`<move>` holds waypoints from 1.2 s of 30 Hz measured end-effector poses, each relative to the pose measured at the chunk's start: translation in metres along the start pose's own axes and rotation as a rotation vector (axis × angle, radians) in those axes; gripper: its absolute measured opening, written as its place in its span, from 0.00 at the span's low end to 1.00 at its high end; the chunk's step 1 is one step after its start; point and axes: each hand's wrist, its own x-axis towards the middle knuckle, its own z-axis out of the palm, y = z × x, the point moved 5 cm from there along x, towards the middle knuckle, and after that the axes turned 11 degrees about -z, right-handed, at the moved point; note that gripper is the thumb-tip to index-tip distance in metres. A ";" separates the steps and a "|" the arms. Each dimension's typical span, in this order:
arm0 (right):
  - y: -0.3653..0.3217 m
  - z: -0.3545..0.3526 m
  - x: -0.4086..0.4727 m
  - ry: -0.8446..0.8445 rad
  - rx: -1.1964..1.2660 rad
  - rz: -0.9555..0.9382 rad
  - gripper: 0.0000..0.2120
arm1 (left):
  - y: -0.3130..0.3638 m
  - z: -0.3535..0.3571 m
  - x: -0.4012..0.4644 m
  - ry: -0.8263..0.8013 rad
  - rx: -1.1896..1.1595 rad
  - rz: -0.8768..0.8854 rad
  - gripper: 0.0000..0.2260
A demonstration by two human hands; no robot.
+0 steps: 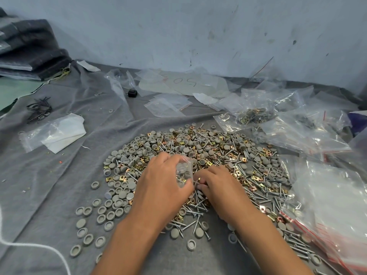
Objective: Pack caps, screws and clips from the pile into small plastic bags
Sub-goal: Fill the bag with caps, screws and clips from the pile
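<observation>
Your left hand (162,181) was curled around a small plastic bag (184,171) in the middle of the frame, right over the pile (198,165). The bag already had a few gray and shiny bits inside it. Your right hand (216,185) was just beside the bag's lower edge, with its fingertips pinched together on something tiny from the pile; I could not tell what, because it was too small and partly hidden. The bag looked thin, soft and floppy, so it would fold shut if you let it go; I think the best place to hold it was near its open mouth, so it stayed wide. The gray caps (119,195) on the lower left looked light and round, easy to pick up by the rim. The screws (198,214) near the bottom middle looked thin and pointy, so they could poke the bag; taking them by the shaft seemed safest. The gold clips (256,178) on the right looked small, flat and hard, with edges to pinch. More bags (327,205) lay stacked at the lower right.
</observation>
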 end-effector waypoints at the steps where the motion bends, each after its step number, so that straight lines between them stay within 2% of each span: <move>1: -0.001 0.000 0.001 -0.010 -0.030 -0.018 0.09 | 0.000 0.000 0.000 -0.002 0.000 -0.002 0.18; 5: 0.004 -0.001 -0.003 -0.042 -0.049 -0.030 0.06 | -0.001 0.000 -0.001 -0.005 -0.006 -0.006 0.18; 10: 0.017 -0.014 -0.006 -0.070 0.100 0.079 0.01 | 0.001 -0.001 0.000 -0.002 0.003 0.001 0.17; 11: 0.017 -0.019 -0.006 -0.058 0.146 0.091 0.02 | 0.002 -0.001 -0.001 -0.004 0.005 0.003 0.17; 13: 0.012 -0.034 -0.008 0.043 0.260 0.068 0.03 | 0.002 0.000 -0.002 -0.008 0.006 0.005 0.17; 16: -0.009 -0.064 -0.012 0.328 0.407 -0.069 0.05 | 0.004 0.000 -0.002 0.006 0.008 0.011 0.17; 18: -0.024 -0.073 -0.012 0.415 0.390 -0.161 0.08 | 0.006 0.002 -0.002 0.013 0.014 0.023 0.18; 20: -0.033 -0.072 -0.012 0.425 0.287 -0.211 0.10 | 0.008 0.003 -0.003 0.011 0.017 0.033 0.19; 23: -0.039 -0.063 -0.010 0.378 0.188 -0.220 0.13 | 0.007 0.004 -0.004 0.001 0.017 0.030 0.19; 27: -0.025 -0.067 -0.012 0.372 0.318 -0.147 0.10 | 0.008 0.002 -0.003 -0.002 0.001 0.028 0.16; 29: -0.006 -0.065 -0.014 0.217 0.271 -0.053 0.07 | 0.007 0.002 -0.003 0.000 -0.006 0.028 0.17; 32: 0.006 -0.039 -0.023 -0.180 0.129 -0.013 0.09 | 0.007 0.003 -0.004 0.005 -0.004 0.034 0.17; 34: 0.004 -0.028 -0.027 -0.259 0.089 0.003 0.13 | 0.007 0.003 -0.004 0.006 0.000 0.035 0.17; 36: 0.003 -0.025 -0.026 -0.241 0.031 0.021 0.14 | 0.007 0.003 -0.003 0.011 0.001 0.036 0.18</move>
